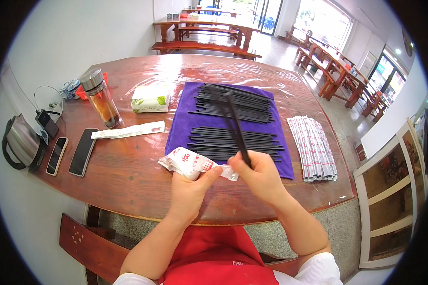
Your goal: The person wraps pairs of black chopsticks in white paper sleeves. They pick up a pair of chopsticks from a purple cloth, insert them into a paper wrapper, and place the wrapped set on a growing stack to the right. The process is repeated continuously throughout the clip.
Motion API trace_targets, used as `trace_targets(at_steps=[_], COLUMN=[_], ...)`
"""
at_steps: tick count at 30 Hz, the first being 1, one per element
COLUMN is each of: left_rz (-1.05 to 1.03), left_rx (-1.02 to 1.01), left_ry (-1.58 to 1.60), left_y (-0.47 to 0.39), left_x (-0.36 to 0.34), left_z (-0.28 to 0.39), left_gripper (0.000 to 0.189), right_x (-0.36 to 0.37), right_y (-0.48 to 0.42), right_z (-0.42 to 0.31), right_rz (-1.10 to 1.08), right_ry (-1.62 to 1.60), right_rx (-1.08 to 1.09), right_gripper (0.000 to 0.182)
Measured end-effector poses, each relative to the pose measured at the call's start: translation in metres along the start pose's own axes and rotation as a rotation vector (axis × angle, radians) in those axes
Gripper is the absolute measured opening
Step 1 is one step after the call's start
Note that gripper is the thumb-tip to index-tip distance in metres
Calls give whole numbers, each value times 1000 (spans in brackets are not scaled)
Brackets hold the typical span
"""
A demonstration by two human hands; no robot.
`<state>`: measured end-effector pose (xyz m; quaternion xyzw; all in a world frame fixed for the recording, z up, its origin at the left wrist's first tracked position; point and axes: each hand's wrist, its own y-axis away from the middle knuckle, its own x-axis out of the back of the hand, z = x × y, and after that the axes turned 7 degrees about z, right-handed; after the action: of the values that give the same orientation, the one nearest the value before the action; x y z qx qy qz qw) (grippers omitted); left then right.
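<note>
My left hand (190, 194) holds a bunch of white paper chopstick sleeves (187, 162) with red print near the front of the wooden table. Just right of it, my right hand (258, 174) grips black chopsticks (237, 128), blurred, which point up and away. Its thumb and finger are at the end of one sleeve. Beyond my hands a purple cloth (178, 121) bears two groups of loose black chopsticks: a far pile (235, 103) and a nearer row (235, 140). At the right lies a stack of filled paper sleeves (312, 149), with dark ends showing.
At the left stand a steel kettle (23, 142), a power bank (47, 123), a glass tea bottle (101, 99) and a tissue pack (150, 99). Two phones (57, 156) lie near a flat stack of paper sleeves (128, 130). A wooden bench (92, 245) is below left.
</note>
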<state>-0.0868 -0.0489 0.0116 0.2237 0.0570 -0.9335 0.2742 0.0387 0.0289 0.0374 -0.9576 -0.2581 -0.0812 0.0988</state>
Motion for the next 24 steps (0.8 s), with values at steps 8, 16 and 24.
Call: trace_targets(at_steps=[8,16,24], left_rz=[50,24,-16], left_rx=[33,112,131], left_ry=[98,220,223], left_y=[-5,-3,3], left_x=[2,-4,-15], left_z=[8,3,2], left_gripper=[8,8,7], right_x=[37,33,27], right_y=[16,31,25], right_z=[0,-4,4], right_rz=[273,433,400], right_ry=[-391,-490,-523], right_rx=[493,520,486], right_gripper=[48,32,31])
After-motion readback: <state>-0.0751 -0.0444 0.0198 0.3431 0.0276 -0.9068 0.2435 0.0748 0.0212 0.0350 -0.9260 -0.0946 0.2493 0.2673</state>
